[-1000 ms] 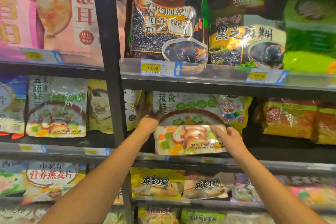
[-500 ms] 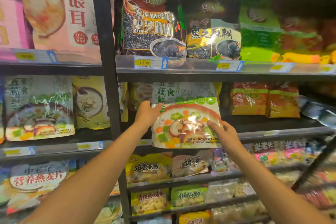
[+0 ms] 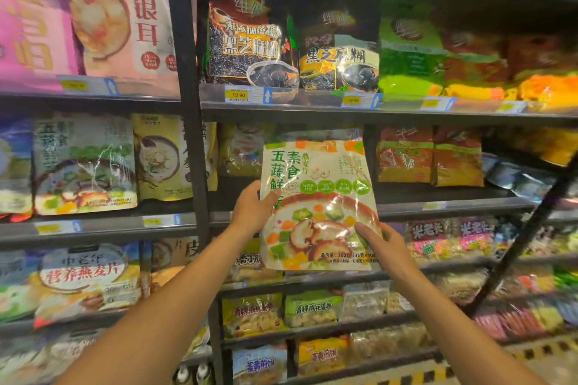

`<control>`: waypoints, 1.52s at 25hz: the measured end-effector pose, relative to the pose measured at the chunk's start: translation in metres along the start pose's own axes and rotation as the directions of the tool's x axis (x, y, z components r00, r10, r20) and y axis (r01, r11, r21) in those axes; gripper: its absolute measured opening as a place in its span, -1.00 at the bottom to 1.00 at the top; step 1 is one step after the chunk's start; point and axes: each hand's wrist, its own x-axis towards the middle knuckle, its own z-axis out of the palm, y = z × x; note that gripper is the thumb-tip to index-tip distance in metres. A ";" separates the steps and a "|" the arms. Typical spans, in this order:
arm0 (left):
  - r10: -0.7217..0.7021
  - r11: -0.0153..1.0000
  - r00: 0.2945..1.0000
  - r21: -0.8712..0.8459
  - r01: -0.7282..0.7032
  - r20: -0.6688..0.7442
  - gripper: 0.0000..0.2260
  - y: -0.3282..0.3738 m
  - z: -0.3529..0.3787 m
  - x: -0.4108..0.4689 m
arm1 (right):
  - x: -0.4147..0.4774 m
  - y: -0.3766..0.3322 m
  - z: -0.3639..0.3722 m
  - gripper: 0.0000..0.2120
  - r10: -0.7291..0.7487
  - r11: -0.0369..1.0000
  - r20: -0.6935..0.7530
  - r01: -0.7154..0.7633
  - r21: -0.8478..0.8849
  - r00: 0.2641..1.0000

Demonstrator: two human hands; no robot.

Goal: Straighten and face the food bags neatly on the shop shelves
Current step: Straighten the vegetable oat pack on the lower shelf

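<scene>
I hold a cream and green vegetable oatmeal bag upright in front of the middle shelf, clear of the shelf opening. My left hand grips its left edge with the thumb on the front. My right hand grips its lower right corner. Behind the bag the shelf bay looks dark; a yellowish bag stands at its back left. A matching vegetable oatmeal bag stands in the left bay.
A black upright post divides the bays. Black sesame paste bags fill the shelf above, red and orange bags stand to the right, and snack bags sit on the lower shelves. Price tags line the shelf edges.
Both hands have drawn the vegetable oatmeal bag out from the shelf and raised it upright toward me, so its whole front shows. The view has swung slightly to the right.
</scene>
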 end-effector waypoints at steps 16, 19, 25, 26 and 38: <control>-0.048 0.998 0.956 -0.062 0.032 -0.289 -0.80 -0.014 -0.148 -0.171 | -0.118 -0.009 0.105 -0.56 -0.099 0.995 0.312 0.088 0.049 0.945; -0.056 0.996 0.943 -0.085 0.029 -0.328 -0.82 -0.025 -0.183 -0.183 | -0.123 -0.014 0.141 -0.48 -0.087 0.996 0.355 0.079 0.038 0.931; -0.070 0.997 0.917 -0.038 0.060 -0.392 -0.83 -0.068 -0.261 -0.174 | -0.121 -0.021 0.238 -0.46 -0.089 0.996 0.390 0.072 0.058 0.917; -0.078 0.997 0.913 -0.040 0.068 -0.400 -0.84 -0.075 -0.273 -0.168 | -0.117 -0.020 0.254 -0.45 -0.091 0.996 0.389 0.076 0.052 0.917; -0.052 0.999 0.937 -0.032 0.043 -0.347 -0.87 -0.165 -0.445 -0.022 | -0.045 -0.054 0.486 -0.65 -0.087 0.996 0.351 0.070 0.060 0.932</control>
